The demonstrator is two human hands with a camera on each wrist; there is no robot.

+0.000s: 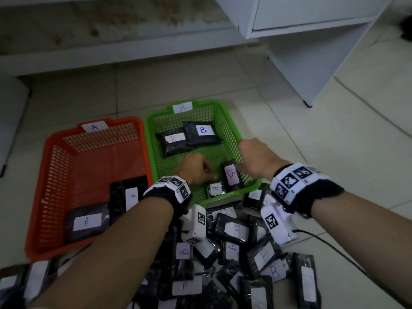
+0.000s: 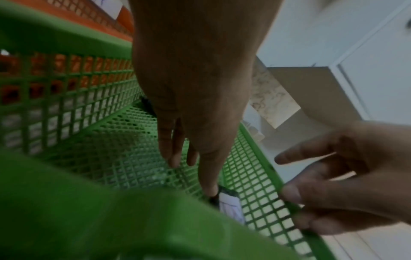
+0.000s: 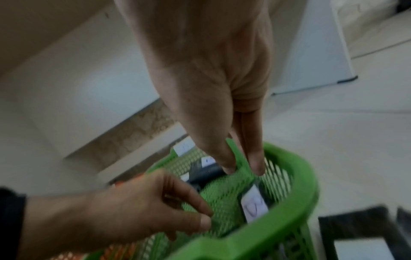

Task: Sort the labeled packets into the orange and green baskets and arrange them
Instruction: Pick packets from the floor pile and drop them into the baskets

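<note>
Packets of black plastic with white labels lie heaped (image 1: 234, 253) on the floor nearest the person, and beyond them stand two mesh baskets side by side: the orange basket (image 1: 42, 197) tagged A on the left, the green basket (image 1: 225, 108) tagged B on the right. Two A packets (image 1: 87, 221) sit in the orange basket's near end. Two B packets (image 1: 189, 137) lie flat at the green basket's far end; two more are at its near right corner, one propped on edge (image 1: 231, 177) against the wall. The left hand (image 1: 196, 168) reaches down inside the green basket, fingers (image 2: 169, 151) hanging loosely, one fingertip touching a packet there. The right hand (image 1: 258, 159) hovers over the basket's right rim, fingers (image 3: 255, 158) extended close together, pinching nothing
</note>
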